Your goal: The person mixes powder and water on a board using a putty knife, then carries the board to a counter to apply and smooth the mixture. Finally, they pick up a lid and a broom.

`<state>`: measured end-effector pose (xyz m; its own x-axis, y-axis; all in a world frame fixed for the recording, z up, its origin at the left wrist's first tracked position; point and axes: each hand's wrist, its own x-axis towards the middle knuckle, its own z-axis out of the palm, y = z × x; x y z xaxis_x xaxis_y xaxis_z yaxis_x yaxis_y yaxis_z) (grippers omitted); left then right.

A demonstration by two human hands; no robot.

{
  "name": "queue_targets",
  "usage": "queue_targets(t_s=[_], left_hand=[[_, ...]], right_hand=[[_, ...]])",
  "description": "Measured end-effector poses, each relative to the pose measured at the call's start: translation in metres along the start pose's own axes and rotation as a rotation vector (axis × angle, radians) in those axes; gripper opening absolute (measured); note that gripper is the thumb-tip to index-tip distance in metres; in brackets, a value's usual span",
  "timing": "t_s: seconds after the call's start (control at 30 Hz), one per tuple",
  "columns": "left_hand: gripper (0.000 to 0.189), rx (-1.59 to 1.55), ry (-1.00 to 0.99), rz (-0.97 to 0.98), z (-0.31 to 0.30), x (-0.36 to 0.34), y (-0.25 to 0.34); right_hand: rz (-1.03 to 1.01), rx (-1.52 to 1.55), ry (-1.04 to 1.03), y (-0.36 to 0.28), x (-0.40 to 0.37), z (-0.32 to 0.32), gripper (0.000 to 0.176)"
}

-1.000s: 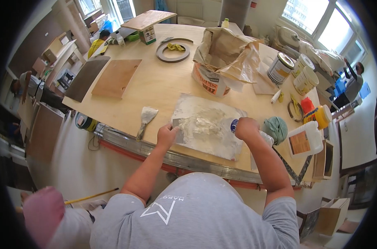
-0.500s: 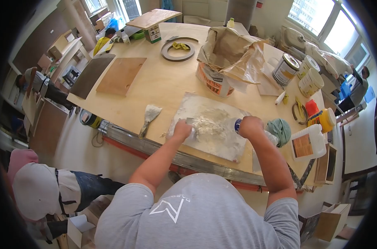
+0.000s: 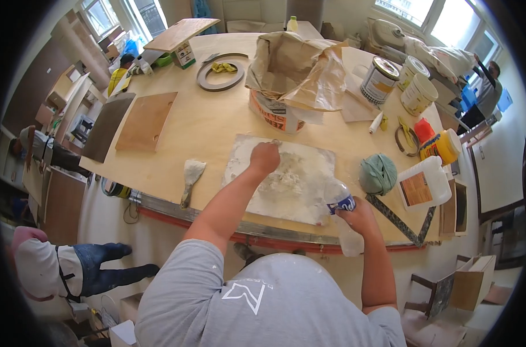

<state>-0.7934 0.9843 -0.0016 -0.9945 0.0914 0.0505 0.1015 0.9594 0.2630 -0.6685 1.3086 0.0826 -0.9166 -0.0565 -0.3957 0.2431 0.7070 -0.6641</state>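
My right hand (image 3: 358, 217) is closed around a clear plastic bottle (image 3: 348, 238) with a blue label, tilted at the near right edge of a powder-covered board (image 3: 240, 151). Pale powder (image 3: 281, 184) lies heaped and spread across the board's middle. Over its upper left part is my left hand (image 3: 265, 157), fingers curled into a fist. What the fist grips, if anything, is hidden. Left of the board lies a putty knife (image 3: 192, 180) with a whitened blade. Behind the board stands an orange-and-white bucket (image 3: 274, 113) with an open brown paper bag (image 3: 326, 87) on it.
Green twine (image 3: 379, 173), a white jug (image 3: 423, 184) and a yellow-and-white bottle (image 3: 442, 147) stand at right. Cans (image 3: 380, 81) are farther back. Flat panels (image 3: 146, 122) lie at left, near a coiled strip (image 3: 200, 78). A person (image 3: 54, 260) stands at lower left, others farther off.
My left hand has moved away from me, to the board's upper part. My right hand has drawn the bottle nearer to my body and turned it. The camera view has shifted.
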Motion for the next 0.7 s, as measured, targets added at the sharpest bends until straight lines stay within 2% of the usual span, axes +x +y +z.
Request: queue_targets(t_s=[0.07,0.17,0.27,0.37,0.47,0.57,0.67,0.7], left_hand=[[0.023,0.088,-0.074,0.125,-0.001,0.004,0.019],[0.022,0.061,-0.038,0.254,-0.003,0.015,0.016],[0.020,0.016,0.000,0.295,0.002,0.031,0.022],[0.020,0.023,-0.022,0.491,0.025,0.032,0.033],[0.023,0.004,-0.189,0.607,0.003,0.011,0.038],[0.023,0.122,-0.286,0.691,-0.011,-0.015,0.031],[0.020,-0.054,-0.139,0.502,-0.044,-0.046,0.020],[0.019,-0.093,-0.062,0.354,-0.047,-0.055,0.011]], right_hand=[[-0.090,0.131,0.128,0.025,-0.012,0.004,0.046],[-0.095,0.370,0.213,0.031,-0.038,-0.005,0.043],[-0.142,0.484,0.271,0.041,-0.044,-0.010,0.041],[-0.208,0.504,0.330,0.037,-0.033,-0.013,0.043],[-0.348,0.590,0.405,0.022,-0.001,-0.013,0.047],[-0.470,0.430,0.536,0.002,0.042,-0.017,0.050],[-0.521,0.357,0.649,-0.016,0.097,-0.017,0.052],[-0.520,0.387,0.682,-0.018,0.117,-0.014,0.052]])
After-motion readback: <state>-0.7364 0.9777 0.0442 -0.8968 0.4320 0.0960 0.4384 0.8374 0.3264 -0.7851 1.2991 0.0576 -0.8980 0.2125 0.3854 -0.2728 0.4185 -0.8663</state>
